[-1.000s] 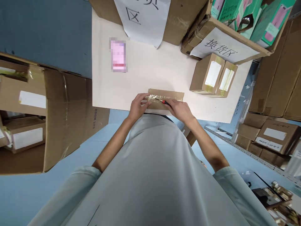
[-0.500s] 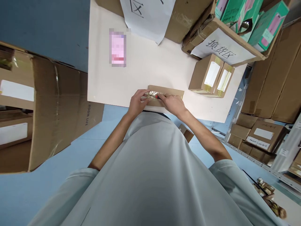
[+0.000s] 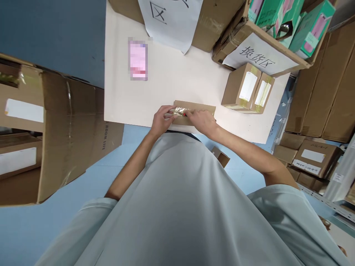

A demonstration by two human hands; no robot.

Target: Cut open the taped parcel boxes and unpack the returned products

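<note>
A flat brown cardboard box (image 3: pixel 202 107) sealed with clear tape lies at the near edge of the pale table (image 3: pixel 172 85). My left hand (image 3: pixel 161 120) grips the box's left end, fingers curled over it. My right hand (image 3: pixel 202 122) rests on top of the box and is closed round a small tool with a red part (image 3: pixel 184 114), its tip on the tape seam.
Two small labelled cartons (image 3: pixel 248 92) stand at the table's right. A pink item (image 3: pixel 138 60) lies at the back left. Large cartons with paper signs (image 3: pixel 166 18) line the back. A big open carton (image 3: pixel 55 129) stands left; shelves of boxes (image 3: pixel 313 159) stand right.
My right hand with the tool has slid left along the tape seam towards my left hand. The left hand stays on the box's end.
</note>
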